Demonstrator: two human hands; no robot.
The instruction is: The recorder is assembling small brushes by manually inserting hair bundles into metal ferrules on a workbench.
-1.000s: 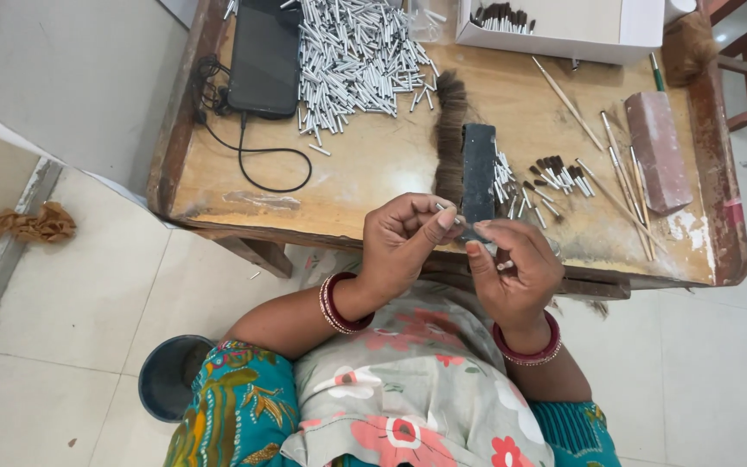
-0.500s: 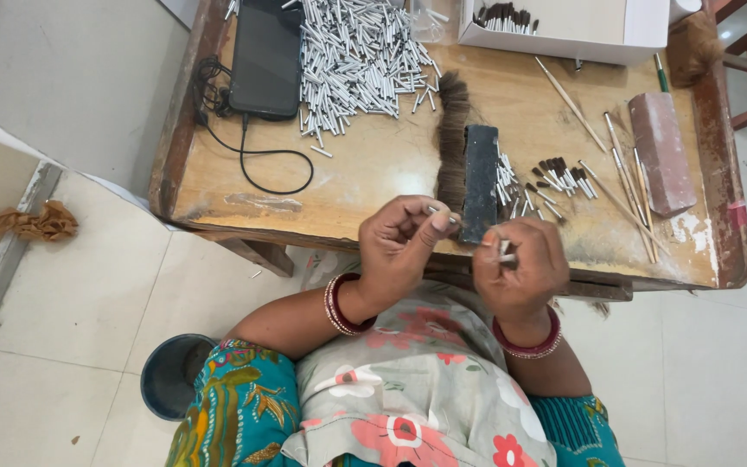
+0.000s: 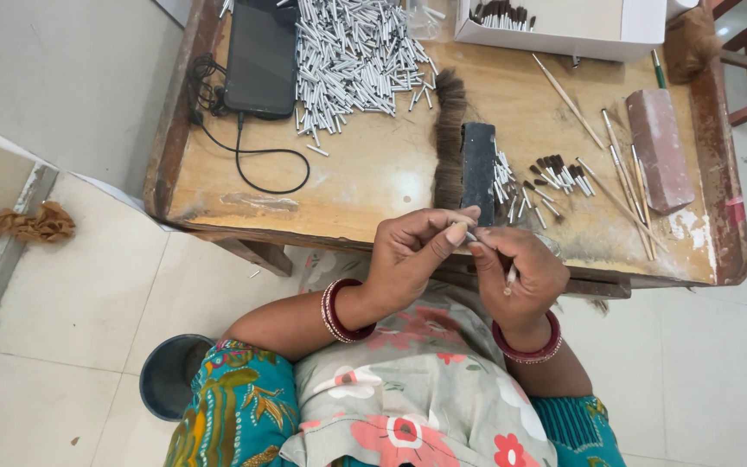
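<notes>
left hand [image 3: 408,251] and right hand [image 3: 520,268] raised together just off the near edge of the worn wooden bench [image 3: 373,173], fingertips meeting. left hand pinched narrow on a tiny thin silver metal tube [image 3: 470,235], its tip poking toward the right hand. right hand curled nearly closed, holding a second small pale tube [image 3: 510,275] in the palm, end sticking out at 6 o'clock. red bangles on both wrists.

at 12 o'clock from the hands, a flat dark rectangular block [image 3: 478,171] lying on a row of brown bristle hair [image 3: 449,138]. at 1 o'clock, small finished brush heads with dark tips [image 3: 555,173], scattered loose. farther at 2 o'clock, thin wooden sticks [image 3: 620,182] and a long reddish-brown rectangular block [image 3: 660,149]. at 11 o'clock, a big heap of short silver metal tubes [image 3: 347,56], beside a black tablet with cable [image 3: 261,56]. at far 12 to 1 o'clock, a white cardboard box [image 3: 564,36] with more dark-tipped pieces inside.
</notes>
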